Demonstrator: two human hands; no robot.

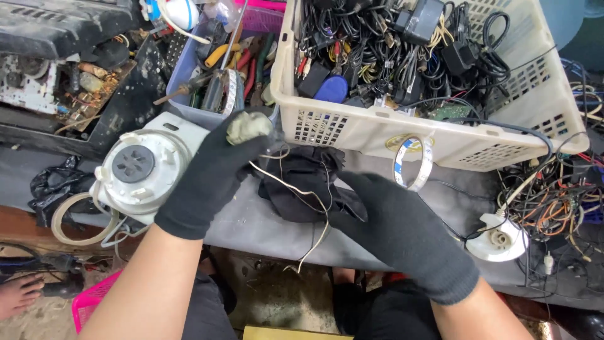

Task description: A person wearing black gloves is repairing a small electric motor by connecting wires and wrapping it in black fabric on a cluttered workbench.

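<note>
Seen from above, a person wearing black gloves is working at a cluttered grey desk [264, 226]. The left hand [211, 173] is gripping a small, dirty pale part [248, 127] at its fingertips, the fingers [242, 151] clenching around its lower side so the part is sticking up above them. Thin white wires [296, 189] are trailing down from the part and hanging over the desk's front edge. The right hand [402, 233] is resting lower, its fingers [352, 189] pressing down on a black cloth [299, 182] just beneath the wires; whether they are pinching it cannot be told. A round white motor housing [139, 170] is sitting just left of the left hand. Behind, a cream basket [377, 129] is holding tangled cables, with a roll of tape [412, 162] leaning against its front.
</note>
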